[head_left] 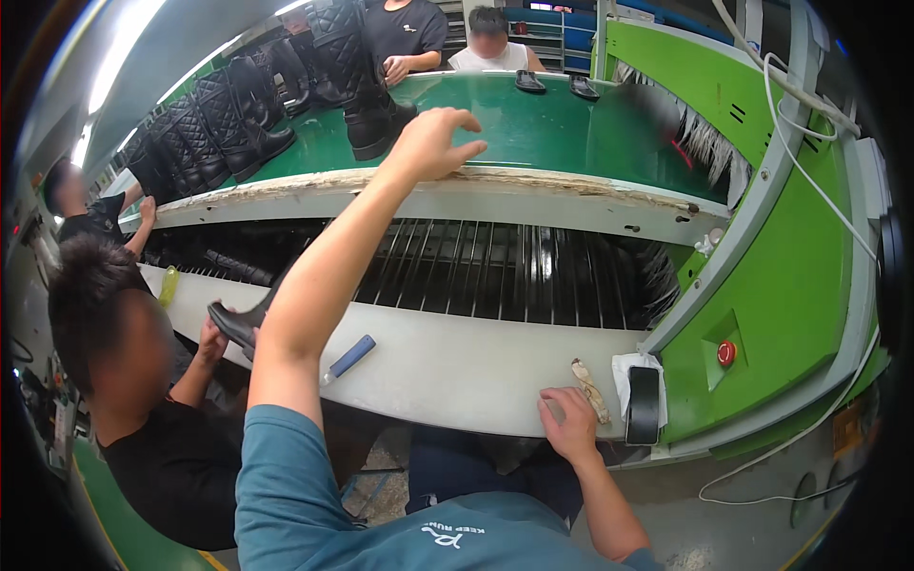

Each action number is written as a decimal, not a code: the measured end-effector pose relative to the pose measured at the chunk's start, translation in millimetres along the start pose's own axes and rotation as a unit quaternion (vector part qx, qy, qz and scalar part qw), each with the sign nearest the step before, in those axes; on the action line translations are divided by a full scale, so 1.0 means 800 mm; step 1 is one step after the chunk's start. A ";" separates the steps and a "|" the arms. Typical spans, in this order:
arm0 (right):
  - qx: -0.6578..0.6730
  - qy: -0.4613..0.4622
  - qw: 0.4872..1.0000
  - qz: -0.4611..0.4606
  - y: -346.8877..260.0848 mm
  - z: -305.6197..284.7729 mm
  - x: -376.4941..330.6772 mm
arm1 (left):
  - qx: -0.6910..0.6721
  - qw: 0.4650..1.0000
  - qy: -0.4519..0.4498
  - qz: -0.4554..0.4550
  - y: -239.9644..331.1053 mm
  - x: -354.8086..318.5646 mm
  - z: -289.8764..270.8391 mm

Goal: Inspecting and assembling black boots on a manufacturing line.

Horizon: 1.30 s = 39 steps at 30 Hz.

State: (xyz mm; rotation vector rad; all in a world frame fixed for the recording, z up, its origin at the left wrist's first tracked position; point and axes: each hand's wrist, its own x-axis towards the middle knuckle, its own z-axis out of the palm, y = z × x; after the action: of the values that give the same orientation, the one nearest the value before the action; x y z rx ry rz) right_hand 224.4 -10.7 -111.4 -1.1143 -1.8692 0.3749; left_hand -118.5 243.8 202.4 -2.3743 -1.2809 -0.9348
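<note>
My left hand [438, 145] reaches over the green conveyor belt [514, 119], with thumb and fingers apart and nothing between them. Just left of it a tall black quilted boot [345, 67] stands upright on the belt. I cannot tell whether the hand touches it. My right hand [571, 424] lies loosely at the front edge of the white bench [466, 366], fingers parted and empty. Beside its fingers rests a crumpled beige strip [591, 390]. Between my arms, a tool with a blue handle [350, 360] lies on the bench.
More black boots [205, 128] stand at the belt's left. A co-worker [133, 381] at my left holds a black boot [243, 319]. Rollers [476, 271] run below the belt. A green machine housing [762, 314] with a red button [726, 353] bounds the right.
</note>
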 end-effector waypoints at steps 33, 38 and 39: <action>0.253 -0.045 0.959 0.121 0.097 0.168 0.210 | -0.005 0.983 0.023 -0.180 0.006 -0.010 0.052; 0.263 -0.044 0.956 0.126 0.099 0.168 0.209 | 0.002 0.982 0.027 -0.187 0.007 -0.009 0.054; 0.270 -0.043 0.954 0.127 0.100 0.168 0.209 | 0.001 0.981 0.027 -0.190 0.008 -0.009 0.055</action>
State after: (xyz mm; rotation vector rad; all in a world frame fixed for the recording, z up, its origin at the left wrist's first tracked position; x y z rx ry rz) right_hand 126.6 193.5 -145.0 -0.9636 -1.5527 1.0280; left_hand -98.5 258.8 165.4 -2.1230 -1.7488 -1.0894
